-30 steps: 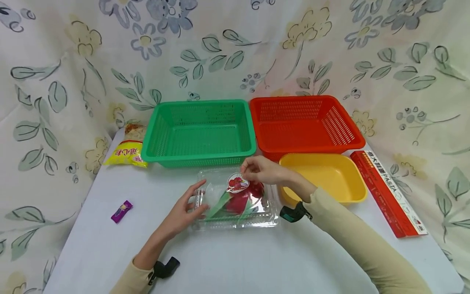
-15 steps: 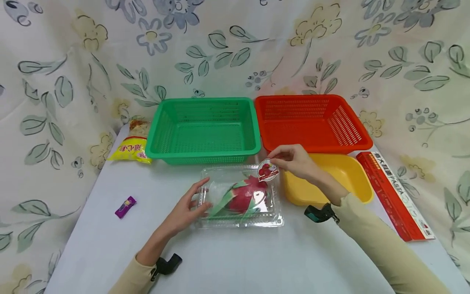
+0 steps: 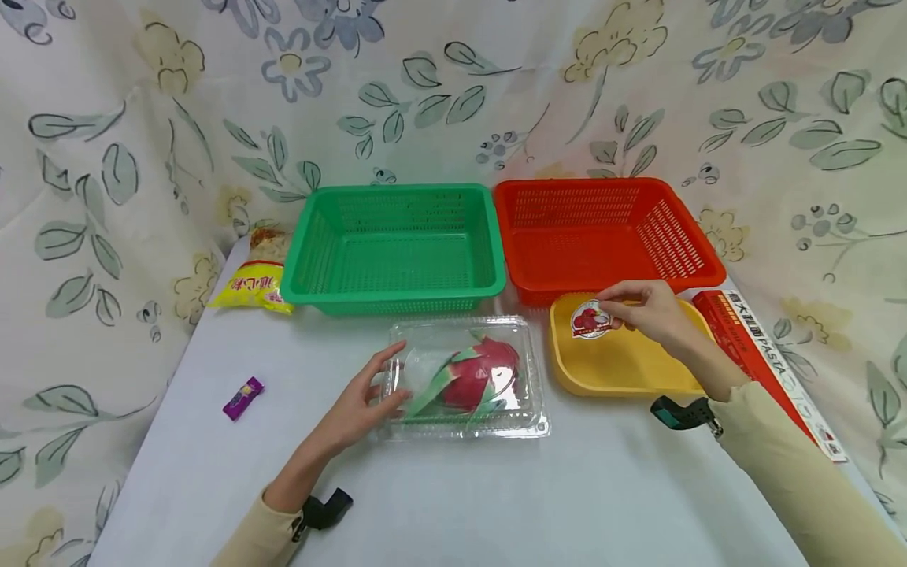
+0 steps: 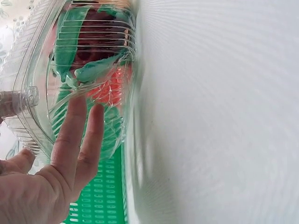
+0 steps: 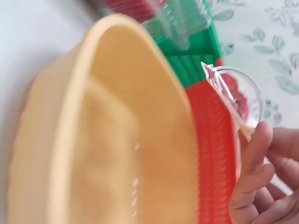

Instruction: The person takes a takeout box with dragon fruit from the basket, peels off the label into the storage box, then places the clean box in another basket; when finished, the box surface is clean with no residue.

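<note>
A clear plastic clamshell box [image 3: 420, 337] lies on the white table with a pink and green dragon fruit [image 3: 473, 379] inside. My left hand [image 3: 352, 411] rests against the box's left end, thumb and fingers spread apart. In the left wrist view, two straight fingers [image 4: 70, 140] touch its ribbed clear side. Between thumb and fingertips, my right hand [image 3: 648, 315] pinches a round sticker [image 3: 590, 318] printed with red fruit and a red banner. The sticker is over the yellow tub [image 3: 623, 366]. In the right wrist view, the sticker is seen nearly edge-on, beyond the tub's rim.
A green basket [image 3: 397, 305] and a red basket [image 3: 609, 189] stand along the back. At the left lie a yellow snack bag [image 3: 251, 287] and a small purple packet [image 3: 243, 398]. A long red pasta box [image 3: 768, 370] lies at the right edge. Floral cloth hangs behind.
The right hand has peeled the sticker off the clamshell lid and carried it right, over the yellow tub. My left hand has stayed against the box.
</note>
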Demonstrator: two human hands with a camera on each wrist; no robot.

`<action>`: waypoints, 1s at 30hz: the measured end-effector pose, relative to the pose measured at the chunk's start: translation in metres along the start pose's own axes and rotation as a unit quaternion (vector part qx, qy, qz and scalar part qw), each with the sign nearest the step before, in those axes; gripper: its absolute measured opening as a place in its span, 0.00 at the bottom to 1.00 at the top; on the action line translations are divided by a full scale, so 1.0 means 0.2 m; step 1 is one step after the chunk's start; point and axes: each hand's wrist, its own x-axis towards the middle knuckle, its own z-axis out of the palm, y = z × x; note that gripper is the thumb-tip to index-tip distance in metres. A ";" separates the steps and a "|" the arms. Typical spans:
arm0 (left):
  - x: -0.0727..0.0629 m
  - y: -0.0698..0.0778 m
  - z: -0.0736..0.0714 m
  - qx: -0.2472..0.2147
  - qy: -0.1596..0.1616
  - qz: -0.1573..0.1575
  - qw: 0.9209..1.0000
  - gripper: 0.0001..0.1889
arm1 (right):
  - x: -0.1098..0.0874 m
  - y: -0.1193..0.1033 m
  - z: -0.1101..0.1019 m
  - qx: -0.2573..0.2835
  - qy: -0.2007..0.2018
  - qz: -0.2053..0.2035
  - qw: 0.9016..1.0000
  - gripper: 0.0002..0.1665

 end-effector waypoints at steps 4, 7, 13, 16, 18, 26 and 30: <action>0.00 0.00 0.00 -0.002 0.001 -0.001 1.000 0.37 | -0.03 0.07 -0.04 -0.020 -0.014 0.042 0.999 0.23; 0.00 0.00 -0.01 -0.002 0.001 0.000 1.000 0.37 | -0.04 0.11 -0.05 -0.014 -0.022 0.062 0.998 0.24; 0.00 0.00 -0.01 -0.001 0.000 0.001 1.000 0.37 | -0.02 0.17 -0.07 0.007 -0.049 0.084 0.995 0.21; 0.00 0.00 -0.01 0.001 0.000 0.000 1.000 0.37 | 0.00 0.20 -0.07 0.006 -0.075 0.092 0.993 0.20; 0.00 0.00 -0.01 0.000 -0.002 0.000 1.000 0.37 | 0.02 0.22 -0.06 0.007 -0.093 0.098 0.991 0.19; 0.00 0.00 -0.01 -0.007 -0.005 0.003 1.000 0.37 | 0.07 0.28 -0.04 0.031 -0.142 0.122 0.982 0.17; 0.00 0.00 -0.01 -0.007 -0.005 0.001 1.000 0.36 | 0.08 0.29 -0.04 0.022 -0.148 0.124 0.981 0.19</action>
